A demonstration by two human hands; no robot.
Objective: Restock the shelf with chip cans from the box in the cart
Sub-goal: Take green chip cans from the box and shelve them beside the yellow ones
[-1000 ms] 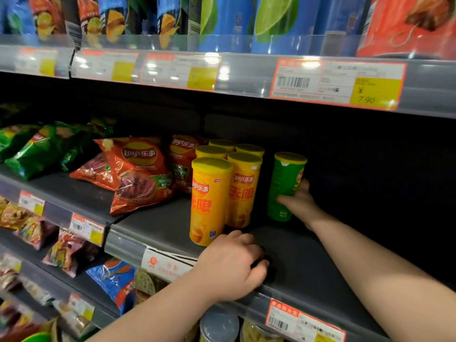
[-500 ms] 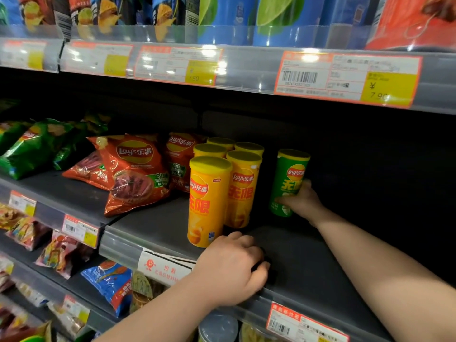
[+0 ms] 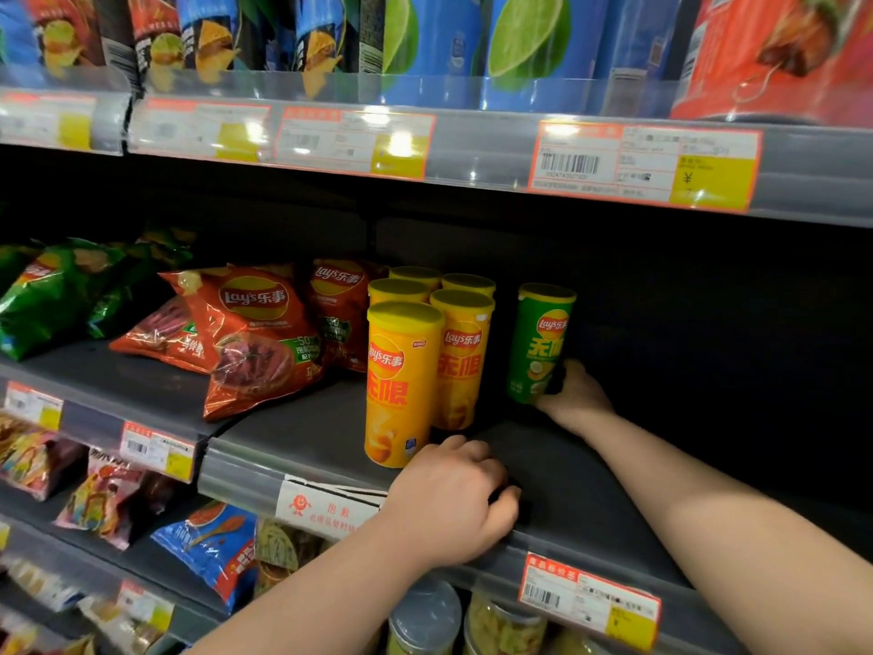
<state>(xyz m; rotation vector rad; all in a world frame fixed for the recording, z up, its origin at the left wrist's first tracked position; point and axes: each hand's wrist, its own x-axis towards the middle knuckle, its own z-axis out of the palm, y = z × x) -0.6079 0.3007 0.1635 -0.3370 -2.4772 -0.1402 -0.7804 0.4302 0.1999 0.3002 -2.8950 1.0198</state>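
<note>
Red chip bags [image 3: 250,333] lie left on shelf [image 3: 307,418]. Yellow cans [image 3: 404,385] stand mid-shelf. Left hand [image 3: 449,503] curled over shelf's front edge, holding nothing. Right hand [image 3: 574,397] grips green can [image 3: 538,342] low, upright, right of yellow cans.

red chip bags [image 3: 255,333], green chip bags [image 3: 52,295], price tags [image 3: 645,165]

The right hand [image 3: 574,399] has turned the green can [image 3: 541,342], logo now forward.

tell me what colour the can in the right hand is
Green with a yellow lid, seen in the head view: the can in the right hand.
</note>
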